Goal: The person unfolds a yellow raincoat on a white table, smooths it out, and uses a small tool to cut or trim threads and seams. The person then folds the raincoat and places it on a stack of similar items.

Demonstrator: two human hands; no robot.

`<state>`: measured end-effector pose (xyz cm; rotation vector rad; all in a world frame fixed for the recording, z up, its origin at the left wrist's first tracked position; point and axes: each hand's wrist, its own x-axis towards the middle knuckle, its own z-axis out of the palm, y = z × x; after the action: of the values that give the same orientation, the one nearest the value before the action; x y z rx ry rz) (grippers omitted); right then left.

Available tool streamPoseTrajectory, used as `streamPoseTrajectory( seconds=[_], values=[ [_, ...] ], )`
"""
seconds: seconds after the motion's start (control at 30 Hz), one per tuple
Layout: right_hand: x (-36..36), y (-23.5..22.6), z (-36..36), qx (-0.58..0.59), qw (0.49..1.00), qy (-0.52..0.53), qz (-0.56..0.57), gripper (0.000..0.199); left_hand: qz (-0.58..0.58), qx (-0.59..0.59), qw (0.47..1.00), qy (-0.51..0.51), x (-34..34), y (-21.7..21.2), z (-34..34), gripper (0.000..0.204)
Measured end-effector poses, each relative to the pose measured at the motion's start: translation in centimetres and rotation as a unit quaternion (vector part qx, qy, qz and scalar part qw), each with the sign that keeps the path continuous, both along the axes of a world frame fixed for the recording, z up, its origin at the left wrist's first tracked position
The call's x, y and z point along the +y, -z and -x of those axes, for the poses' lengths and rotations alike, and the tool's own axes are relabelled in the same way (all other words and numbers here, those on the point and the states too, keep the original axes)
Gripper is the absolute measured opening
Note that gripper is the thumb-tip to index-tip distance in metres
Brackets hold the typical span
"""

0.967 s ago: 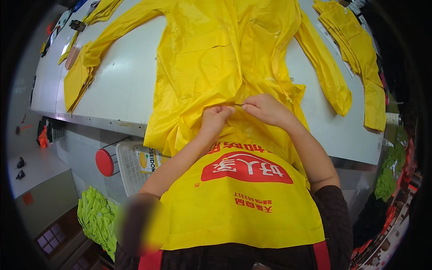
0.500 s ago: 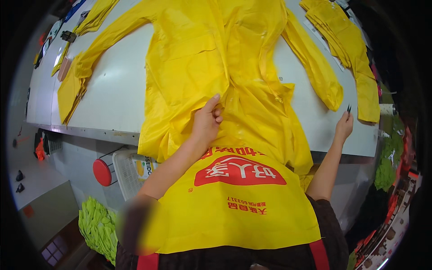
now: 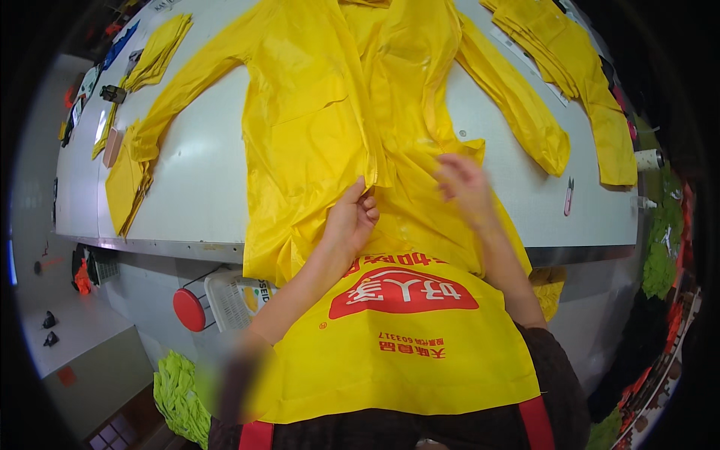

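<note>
While left hand [image 3: 349, 223] pinches yellow raincoat [image 3: 315, 139] by its front edge [image 3: 370, 146], likely a steadying step, right hand [image 3: 468, 189] hangs blurred over raincoat, grip unclear, next move probably needing a two-handed hold.

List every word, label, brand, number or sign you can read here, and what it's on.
Printed wording isn't copied out; each is told by look.
Yellow apron: white characters on a red patch, red characters partly hidden above, smaller red characters and digits below.
Label at the white basket: dark letters, partly hidden by the forearm.
White sheet at right: too small to read.
Yellow jacket: no readable print shows.
</note>
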<state>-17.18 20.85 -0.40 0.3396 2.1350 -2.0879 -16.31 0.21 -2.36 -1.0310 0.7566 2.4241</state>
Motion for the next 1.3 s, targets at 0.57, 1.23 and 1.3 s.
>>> streamPoseTrajectory(
  seconds=[0.57, 1.23, 1.3],
  values=[
    [-6.4, 2.7, 0.6, -0.181, 0.950, -0.115, 0.228, 0.014, -0.031, 0.085, 0.971, 0.221, -0.6, 0.5, 1.6, 0.016],
    [0.6, 1.1, 0.0, -0.246, 0.925, -0.028, 0.288, 0.011, -0.054, 0.035, 0.993, 0.098, -0.2, 0.0, 1.8, 0.015],
    [-1.4, 1.1, -0.4, -0.216, 0.924, -0.047, 0.313, 0.007, -0.077, 0.049, 0.992, 0.084, 0.1, 0.0, 1.7, 0.017]
  ],
)
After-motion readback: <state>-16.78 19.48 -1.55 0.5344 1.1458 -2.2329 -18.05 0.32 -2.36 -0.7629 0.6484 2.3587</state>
